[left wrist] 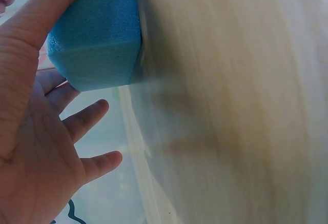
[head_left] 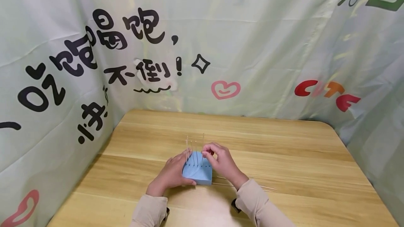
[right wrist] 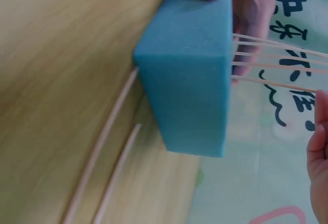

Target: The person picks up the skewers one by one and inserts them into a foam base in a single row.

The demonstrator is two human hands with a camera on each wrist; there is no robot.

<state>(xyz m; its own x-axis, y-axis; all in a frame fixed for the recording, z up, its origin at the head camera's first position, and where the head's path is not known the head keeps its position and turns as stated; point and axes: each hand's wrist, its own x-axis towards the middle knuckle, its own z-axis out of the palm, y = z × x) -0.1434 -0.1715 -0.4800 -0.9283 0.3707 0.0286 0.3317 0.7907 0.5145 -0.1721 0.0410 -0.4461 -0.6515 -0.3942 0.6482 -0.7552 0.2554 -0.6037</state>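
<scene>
A blue foam block (head_left: 202, 176) sits on the table, with a row of small dark holes across its top. My left hand (head_left: 173, 171) holds it from the left side, thumb along the near face and fingers reaching round behind; two of them stick out free in the left wrist view. Several thin wooden sticks (right wrist: 287, 57) stand in the block. Above the top face, my right hand (head_left: 222, 158) pinches another upright stick (head_left: 203, 138) between thumb and fingertips. In the right wrist view, the lower end of this stick meets the block.
Loose wooden sticks (head_left: 265, 187) lie on the wooden table (head_left: 284, 150) to the block's right, partly beneath my right forearm. Fabric curtains (head_left: 258, 52) with printed lettering and hearts hang along the table's back and sides.
</scene>
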